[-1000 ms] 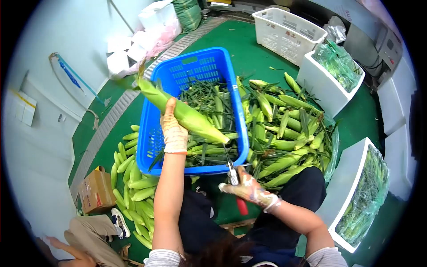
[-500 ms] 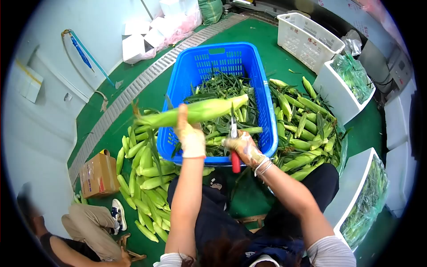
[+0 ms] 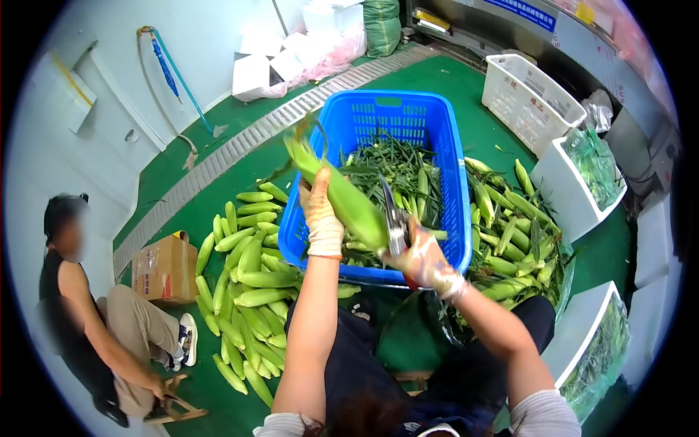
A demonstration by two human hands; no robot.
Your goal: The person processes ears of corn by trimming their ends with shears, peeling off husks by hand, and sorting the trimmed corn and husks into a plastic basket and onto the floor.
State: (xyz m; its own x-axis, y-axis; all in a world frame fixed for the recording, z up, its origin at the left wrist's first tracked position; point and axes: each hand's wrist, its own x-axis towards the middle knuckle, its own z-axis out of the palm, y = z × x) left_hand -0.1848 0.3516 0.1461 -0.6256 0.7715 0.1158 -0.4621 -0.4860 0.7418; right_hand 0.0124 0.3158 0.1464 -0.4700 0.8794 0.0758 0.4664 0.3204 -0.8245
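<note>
My gloved left hand (image 3: 321,217) is closed around a green ear of corn (image 3: 351,204) still in its husk. The ear slants over the near left part of a blue crate (image 3: 457,211), its leafy end up and to the left. In my gloved right hand (image 3: 424,258) is a pair of pruning shears (image 3: 396,222), with some red of the handle showing. Their metal blades point up, right beside the ear's lower end; whether they touch it I cannot tell. Cut green leaves and husk trimmings (image 3: 389,164) lie in the crate.
Corn piles lie left (image 3: 251,291) and right (image 3: 510,233) of the crate. White boxes of bagged greens (image 3: 582,171) and a white crate (image 3: 531,98) stand at right. A cardboard box (image 3: 166,269) and a seated person (image 3: 95,313) are at left.
The ear has swung from nearly level to a steep slant, its right end dropping toward my right hand. The view has shifted, showing more of the seated person.
</note>
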